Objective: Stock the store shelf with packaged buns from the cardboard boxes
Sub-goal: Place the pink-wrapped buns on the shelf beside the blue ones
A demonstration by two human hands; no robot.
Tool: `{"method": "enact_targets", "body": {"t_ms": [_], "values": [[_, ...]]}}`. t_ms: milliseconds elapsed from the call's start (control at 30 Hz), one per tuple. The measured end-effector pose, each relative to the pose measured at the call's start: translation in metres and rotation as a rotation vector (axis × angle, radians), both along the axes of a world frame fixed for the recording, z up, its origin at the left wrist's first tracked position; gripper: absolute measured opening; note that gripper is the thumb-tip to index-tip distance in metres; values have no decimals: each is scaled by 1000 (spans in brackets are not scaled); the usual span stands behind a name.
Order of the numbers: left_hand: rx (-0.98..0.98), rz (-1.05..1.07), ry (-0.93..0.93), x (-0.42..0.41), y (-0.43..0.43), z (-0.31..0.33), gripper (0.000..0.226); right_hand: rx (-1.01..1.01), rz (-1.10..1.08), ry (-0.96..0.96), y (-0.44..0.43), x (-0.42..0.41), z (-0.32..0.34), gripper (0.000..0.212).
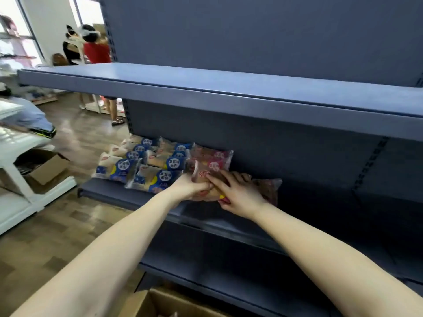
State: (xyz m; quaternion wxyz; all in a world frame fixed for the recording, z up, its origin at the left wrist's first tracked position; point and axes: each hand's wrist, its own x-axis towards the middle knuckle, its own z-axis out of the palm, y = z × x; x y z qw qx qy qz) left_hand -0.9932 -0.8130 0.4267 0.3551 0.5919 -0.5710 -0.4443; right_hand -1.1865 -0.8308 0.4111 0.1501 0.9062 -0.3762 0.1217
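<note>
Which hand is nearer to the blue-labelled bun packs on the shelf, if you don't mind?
Left. The left hand grips a pink-labelled pack right beside the blue-labelled packs; the right hand rests farther right, away from them.

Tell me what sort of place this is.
Most likely a shop, or a mock-up of one. Blue metal shelving runs in tiers, packaged buns lie in rows on one shelf, and open cardboard boxes stand on the floor. The left hand and right hand hold a pink-labelled pack there.
</note>
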Motion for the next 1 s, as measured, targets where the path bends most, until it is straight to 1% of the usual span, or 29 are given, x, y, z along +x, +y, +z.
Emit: {"method": "enact_targets", "body": {"t_ms": [33, 100, 167, 233, 267, 367, 400, 467, 533, 633, 767, 833, 933, 1000], "values": [[-7, 24, -23, 10, 3, -2, 14, 13, 4, -2, 1, 11, -1, 98], [-12, 69, -49, 28, 7, -8, 17, 11, 13, 16, 4, 28, -3, 98], [-27, 115, -90, 40, 14, -9, 27, 0, 34, 33, 3, 41, -6, 97], [-78, 147, -237, 52, 17, -14, 48, -3, 27, 58, -1, 47, -12, 95], [-110, 159, -315, 56, 18, -17, 55, 0, 15, 76, -4, 49, -16, 94], [-196, 218, -502, 67, 22, -28, 52, 86, -119, 119, -10, 49, -23, 84], [-200, 237, -556, 71, 23, -31, 52, 128, -188, 126, -12, 47, -26, 82], [-194, 268, -649, 79, 23, -39, 54, 139, -280, 101, -15, 45, -32, 81], [-194, 282, -730, 83, 21, -46, 57, 139, -305, 105, -17, 45, -35, 79], [-230, 308, -829, 84, 14, -53, 60, 114, -314, 112, -22, 47, -41, 70], [-258, 357, -888, 79, -2, -57, 63, 71, -282, 50, -30, 59, -46, 66], [-265, 345, -908, 77, -11, -61, 70, 52, -281, 33, -36, 66, -47, 66], [-296, 298, -939, 78, -24, -75, 74, 140, -298, 8, -43, 76, -47, 62], [-270, 272, -947, 80, -31, -83, 83, 192, -328, 4, -49, 82, -48, 65]]}}
